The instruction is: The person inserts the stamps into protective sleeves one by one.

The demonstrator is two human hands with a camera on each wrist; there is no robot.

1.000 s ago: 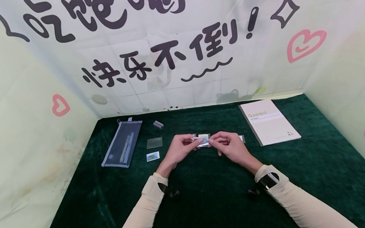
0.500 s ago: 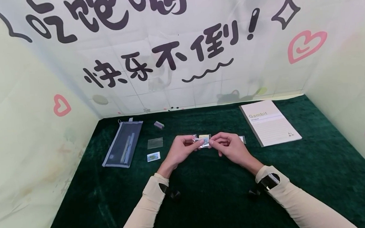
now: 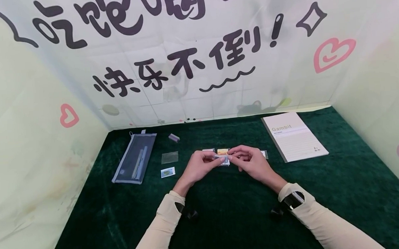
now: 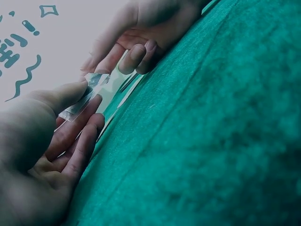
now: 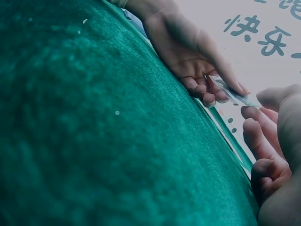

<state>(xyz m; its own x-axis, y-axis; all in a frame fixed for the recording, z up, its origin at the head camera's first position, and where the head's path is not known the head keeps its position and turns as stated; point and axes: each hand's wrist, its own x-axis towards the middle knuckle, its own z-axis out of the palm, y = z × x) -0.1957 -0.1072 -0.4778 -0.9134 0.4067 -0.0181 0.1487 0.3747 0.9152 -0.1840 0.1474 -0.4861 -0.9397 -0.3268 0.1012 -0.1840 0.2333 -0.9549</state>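
Observation:
Both hands meet over the middle of the dark green cloth around a small clear stamp sleeve [image 3: 225,161] with a bluish stamp showing in it. My left hand [image 3: 201,164] pinches one end of the sleeve [image 4: 84,101] between thumb and fingers. At the other end, the thumb and index fingertip of my right hand [image 3: 252,161] pinch its edge, seen from close up in the right wrist view [image 5: 277,136]. Just behind the fingers lies a yellow-orange stamp [image 3: 222,151]. Left of my left hand are a loose stamp [image 3: 168,172] and a flat clear sleeve [image 3: 169,157].
A blue mesh zip pouch [image 3: 134,159] with pens lies at the left, an eraser-like small block [image 3: 174,137] beside it. The Gambit notebook [image 3: 295,137] lies back right. Another small sleeve [image 3: 264,154] peeks out behind my right hand. A printed cloth wall [image 3: 185,99] stands behind.
Both hands have come slightly nearer with the stamp sleeve, whose face now appears tilted. More of the yellow-orange stamp and a whitish piece behind the left hand show. The head view has shifted slightly.

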